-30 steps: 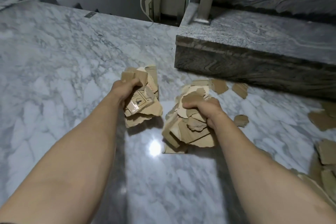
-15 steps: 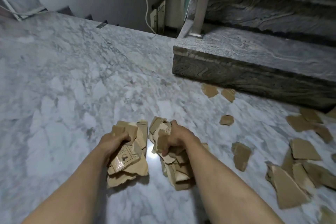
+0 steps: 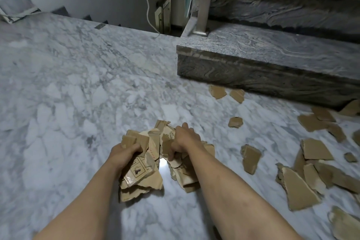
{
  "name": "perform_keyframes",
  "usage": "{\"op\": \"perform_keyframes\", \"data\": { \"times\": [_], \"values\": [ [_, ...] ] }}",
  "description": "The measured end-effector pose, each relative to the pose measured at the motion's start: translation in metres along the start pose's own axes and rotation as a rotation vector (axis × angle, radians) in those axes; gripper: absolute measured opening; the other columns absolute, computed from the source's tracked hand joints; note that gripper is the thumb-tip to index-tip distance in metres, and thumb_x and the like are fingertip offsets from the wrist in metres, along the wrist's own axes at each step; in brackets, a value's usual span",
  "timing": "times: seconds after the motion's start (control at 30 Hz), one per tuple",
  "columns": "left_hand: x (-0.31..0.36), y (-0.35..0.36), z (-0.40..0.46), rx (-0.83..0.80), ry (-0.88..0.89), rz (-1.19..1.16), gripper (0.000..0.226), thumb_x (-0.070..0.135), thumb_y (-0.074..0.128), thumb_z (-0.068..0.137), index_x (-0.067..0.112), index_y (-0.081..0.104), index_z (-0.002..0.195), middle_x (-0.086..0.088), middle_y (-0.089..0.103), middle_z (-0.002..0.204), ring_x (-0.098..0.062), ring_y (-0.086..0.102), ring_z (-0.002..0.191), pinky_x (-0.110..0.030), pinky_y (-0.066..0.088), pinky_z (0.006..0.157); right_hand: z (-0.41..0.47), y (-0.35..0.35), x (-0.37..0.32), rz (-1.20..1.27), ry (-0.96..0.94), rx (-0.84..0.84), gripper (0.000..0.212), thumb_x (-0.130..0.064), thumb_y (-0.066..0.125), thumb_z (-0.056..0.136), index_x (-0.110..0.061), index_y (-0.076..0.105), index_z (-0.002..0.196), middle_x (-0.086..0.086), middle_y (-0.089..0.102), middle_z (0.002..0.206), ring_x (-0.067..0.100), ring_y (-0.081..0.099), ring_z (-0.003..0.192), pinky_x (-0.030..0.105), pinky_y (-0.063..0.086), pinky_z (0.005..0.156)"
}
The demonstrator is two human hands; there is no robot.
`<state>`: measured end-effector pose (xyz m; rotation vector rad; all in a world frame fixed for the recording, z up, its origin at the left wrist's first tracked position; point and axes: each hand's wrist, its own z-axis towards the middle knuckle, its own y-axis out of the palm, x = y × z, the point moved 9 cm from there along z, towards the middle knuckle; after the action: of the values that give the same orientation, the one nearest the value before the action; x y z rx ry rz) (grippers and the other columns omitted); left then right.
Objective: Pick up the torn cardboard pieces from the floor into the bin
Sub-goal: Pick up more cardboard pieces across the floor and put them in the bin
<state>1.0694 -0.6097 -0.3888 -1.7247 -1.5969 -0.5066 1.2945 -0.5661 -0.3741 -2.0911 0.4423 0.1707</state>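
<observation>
Both hands have pulled closer together since a second ago, and more scattered scraps now show on the right. Left hand point(image 3: 124, 154) is curled tight round a ragged wad of torn brown cardboard pieces point(image 3: 139, 177), one with a glossy printed label. Right hand point(image 3: 185, 140) clutches its own jagged cardboard bundle point(image 3: 183, 173), nearly touching the other. Loose flat cardboard shards point(image 3: 298, 187) with rough edges litter the polished white-grey veined marble floor point(image 3: 68, 103), near the dark wavy-grained stone step point(image 3: 272, 68).
</observation>
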Motion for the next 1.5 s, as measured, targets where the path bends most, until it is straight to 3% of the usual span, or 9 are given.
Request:
{"op": "perform_keyframes", "data": {
  "times": [0.33, 0.5, 0.7, 0.8, 0.93, 1.1, 1.2, 1.3, 1.5],
  "values": [
    [-0.010, 0.004, -0.003, -0.007, 0.006, -0.001, 0.026, 0.015, 0.074, 0.076, 0.007, 0.066, 0.099, -0.019, 0.073, 0.089, -0.034, 0.069, 0.077, -0.036, 0.056, 0.066, -0.004, -0.001, 0.012, 0.118, 0.112, -0.045, 0.075, -0.025, 0.079, 0.076, -0.012, 0.039, 0.138, 0.011, 0.055, 0.133, 0.031, 0.055, 0.120, 0.036, 0.043, 0.085],
    [-0.014, 0.004, -0.007, -0.024, -0.006, -0.001, 0.034, 0.020, 0.076, 0.069, 0.008, 0.066, 0.099, -0.020, 0.074, 0.089, -0.035, 0.070, 0.077, -0.036, 0.056, 0.066, -0.013, 0.007, 0.026, 0.255, 0.204, -0.126, 0.047, -0.026, 0.095, 0.056, -0.015, 0.056, 0.080, 0.000, 0.065, 0.079, 0.019, 0.060, 0.068, 0.029, 0.047, 0.064],
    [-0.004, 0.023, -0.017, -0.078, 0.010, 0.044, 0.021, 0.016, 0.074, 0.077, 0.006, 0.064, 0.093, -0.017, 0.070, 0.081, -0.030, 0.066, 0.070, -0.033, 0.053, 0.062, -0.026, 0.002, 0.057, 0.651, 0.258, -0.103, 0.065, -0.021, 0.098, 0.039, -0.005, 0.067, 0.094, 0.012, 0.074, 0.096, 0.029, 0.072, 0.080, 0.041, 0.062, 0.072],
    [0.012, 0.042, -0.023, -0.135, 0.019, 0.093, 0.021, 0.015, 0.073, 0.079, 0.005, 0.063, 0.094, -0.012, 0.066, 0.073, -0.025, 0.062, 0.060, -0.027, 0.048, 0.051, -0.047, -0.026, 0.099, 0.984, 0.330, 0.021, 0.065, -0.002, 0.094, 0.051, 0.000, 0.066, 0.110, 0.017, 0.074, 0.098, 0.029, 0.073, 0.083, 0.038, 0.062, 0.069],
    [0.050, 0.075, -0.029, -0.252, 0.031, 0.213, 0.018, 0.018, 0.071, 0.082, 0.006, 0.061, 0.092, -0.011, 0.064, 0.073, -0.024, 0.061, 0.061, -0.026, 0.046, 0.049, -0.092, -0.058, 0.169, 1.216, 0.403, 0.146, 0.064, -0.002, 0.092, 0.056, 0.000, 0.065, 0.114, 0.015, 0.075, 0.094, 0.028, 0.074, 0.081, 0.036, 0.060, 0.070],
    [0.090, 0.126, -0.039, -0.381, 0.129, 0.393, 0.016, 0.019, 0.072, 0.084, 0.007, 0.064, 0.090, -0.014, 0.066, 0.080, -0.027, 0.060, 0.069, -0.030, 0.046, 0.060, -0.165, -0.037, 0.221, 1.113, 0.516, 0.168, 0.066, -0.012, 0.097, 0.049, -0.004, 0.070, 0.108, 0.010, 0.075, 0.097, 0.027, 0.072, 0.089, 0.037, 0.060, 0.081],
    [0.071, 0.152, -0.049, -0.453, 0.134, 0.438, 0.020, 0.018, 0.073, 0.082, 0.005, 0.067, 0.096, -0.014, 0.069, 0.083, -0.028, 0.063, 0.072, -0.030, 0.048, 0.061, -0.193, -0.001, 0.208, 0.988, 0.508, 0.050, 0.072, -0.022, 0.098, 0.041, -0.009, 0.071, 0.107, 0.005, 0.076, 0.099, 0.022, 0.071, 0.091, 0.033, 0.058, 0.081],
    [0.039, 0.158, -0.061, -0.470, 0.135, 0.461, 0.017, 0.015, 0.072, 0.082, 0.004, 0.067, 0.094, -0.014, 0.069, 0.082, -0.027, 0.062, 0.070, -0.030, 0.048, 0.060, -0.213, 0.057, 0.171, 0.825, 0.435, -0.112, 0.066, -0.018, 0.098, 0.043, -0.013, 0.069, 0.103, 0.005, 0.076, 0.098, 0.026, 0.072, 0.092, 0.045, 0.059, 0.088],
    [-0.009, 0.135, -0.073, -0.439, 0.126, 0.425, 0.014, 0.015, 0.073, 0.081, 0.007, 0.069, 0.091, -0.015, 0.071, 0.088, -0.029, 0.064, 0.075, -0.032, 0.050, 0.063, -0.236, 0.116, 0.153, 0.583, 0.462, -0.109, 0.123, -0.025, 0.096, 0.054, -0.029, 0.024, 0.154, 0.006, 0.053, 0.144, 0.033, 0.056, 0.123, 0.040, 0.051, 0.097]
  ]
}}
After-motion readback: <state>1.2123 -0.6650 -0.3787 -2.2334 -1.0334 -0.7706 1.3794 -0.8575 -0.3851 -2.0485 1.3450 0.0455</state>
